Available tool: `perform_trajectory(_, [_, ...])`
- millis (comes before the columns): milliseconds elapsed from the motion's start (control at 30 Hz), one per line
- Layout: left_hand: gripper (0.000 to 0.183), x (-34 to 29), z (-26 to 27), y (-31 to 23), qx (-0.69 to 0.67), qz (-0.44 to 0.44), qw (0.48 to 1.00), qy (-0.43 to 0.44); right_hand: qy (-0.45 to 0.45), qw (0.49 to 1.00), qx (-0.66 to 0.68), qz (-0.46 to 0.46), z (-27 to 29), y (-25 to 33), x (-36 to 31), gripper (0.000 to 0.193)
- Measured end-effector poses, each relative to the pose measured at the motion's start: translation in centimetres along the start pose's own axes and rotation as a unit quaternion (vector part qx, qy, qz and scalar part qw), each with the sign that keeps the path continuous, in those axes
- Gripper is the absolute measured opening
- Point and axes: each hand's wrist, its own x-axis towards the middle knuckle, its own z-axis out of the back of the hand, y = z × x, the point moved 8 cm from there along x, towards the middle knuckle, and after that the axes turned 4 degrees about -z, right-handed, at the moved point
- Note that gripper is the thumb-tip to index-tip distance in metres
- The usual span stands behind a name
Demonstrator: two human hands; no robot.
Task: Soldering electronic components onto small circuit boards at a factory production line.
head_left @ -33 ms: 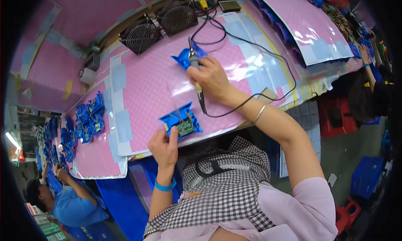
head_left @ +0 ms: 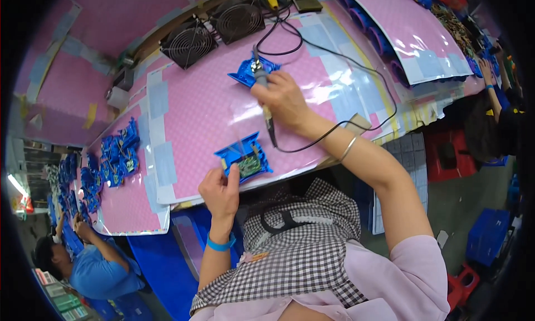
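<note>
Blue plastic shell (head_left: 239,148), green circuit board (head_left: 250,165) inside, lies at near side of pink-covered counter (head_left: 195,115). Left hand (head_left: 219,190) at shell's near left corner, grip a narrow pinch on it. Right hand (head_left: 285,101), beyond shell and to its right, grip wrapped round soldering iron (head_left: 261,78). Tip points away from shell, over blue casing (head_left: 241,76) beyond; contact cannot be told. Hardly any change since earlier picture: both holds same, board seemingly awaiting iron. Two black fans (head_left: 189,44) well beyond shell.
</note>
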Motion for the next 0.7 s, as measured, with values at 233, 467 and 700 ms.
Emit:
perform_trajectory(233, [0.034, 0.5, -1.4, -1.8, 0.042, 0.014, 0.999, 0.029, 0.101, 0.953, 0.285, 0.034, 4.5, 1.1, -2.7, 0.012])
perform_trajectory(467, [0.014, 4.7, 1.7, -0.8, -0.443, 0.189, 0.873, 0.071, -0.087, 0.872, 0.411, -0.25, 12.5, -1.5, -5.9, 0.026])
perform_trajectory(700, [0.011, 6.9, -0.7, -6.0, -0.009, -0.128, 0.991, 0.026, 0.029, 0.801, 0.454, -0.388, 7.3, -0.4, -7.7, 0.018])
